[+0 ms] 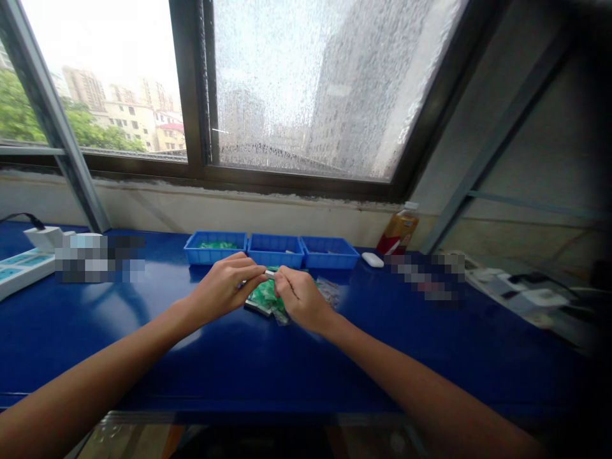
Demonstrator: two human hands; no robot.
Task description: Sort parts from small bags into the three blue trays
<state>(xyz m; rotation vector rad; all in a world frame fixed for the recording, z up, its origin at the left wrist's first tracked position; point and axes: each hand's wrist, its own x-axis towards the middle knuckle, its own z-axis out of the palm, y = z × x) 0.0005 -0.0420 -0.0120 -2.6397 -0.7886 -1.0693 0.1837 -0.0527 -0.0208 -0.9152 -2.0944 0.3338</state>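
My left hand point(224, 285) and my right hand point(299, 296) meet over the blue table point(143, 344), fingers pinched together on a small white piece point(269, 273) held between them. Just under my hands lies a pile of clear plastic bags with green parts point(265, 298). Behind them stand three blue trays in a row: the left tray point(215, 248) holds green parts, the middle tray point(276, 250) and the right tray point(329, 253) look nearly bare.
A bottle with a red and yellow label point(399, 233) stands by the wall, a small white object point(371, 259) next to it. White power strips lie at far left point(21, 264) and far right point(521, 294). A window runs behind.
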